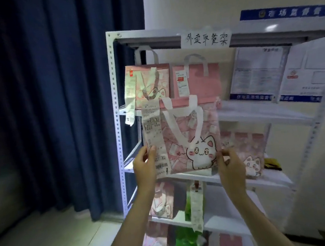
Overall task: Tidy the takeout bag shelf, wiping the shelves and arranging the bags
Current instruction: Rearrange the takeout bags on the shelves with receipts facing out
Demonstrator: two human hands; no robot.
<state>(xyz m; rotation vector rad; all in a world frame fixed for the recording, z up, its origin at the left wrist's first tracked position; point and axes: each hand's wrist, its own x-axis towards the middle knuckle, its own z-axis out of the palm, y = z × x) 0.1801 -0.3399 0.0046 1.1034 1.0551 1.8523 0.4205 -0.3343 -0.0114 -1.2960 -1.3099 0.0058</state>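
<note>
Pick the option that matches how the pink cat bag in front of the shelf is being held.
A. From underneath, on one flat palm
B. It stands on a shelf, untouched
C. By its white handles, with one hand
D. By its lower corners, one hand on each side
D: the left hand pinches the lower left edge of the pink cat bag at its receipt, the right hand grips the lower right corner, and the handles hang free.

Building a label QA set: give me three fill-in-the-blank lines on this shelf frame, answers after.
1. The pink cat bag is held up by ____ hands.
2. The left hand pinches the bag's lower edge by the long ____.
3. The curtain left of the shelf rack is dark ____.

Answers: two; receipt; blue
</note>
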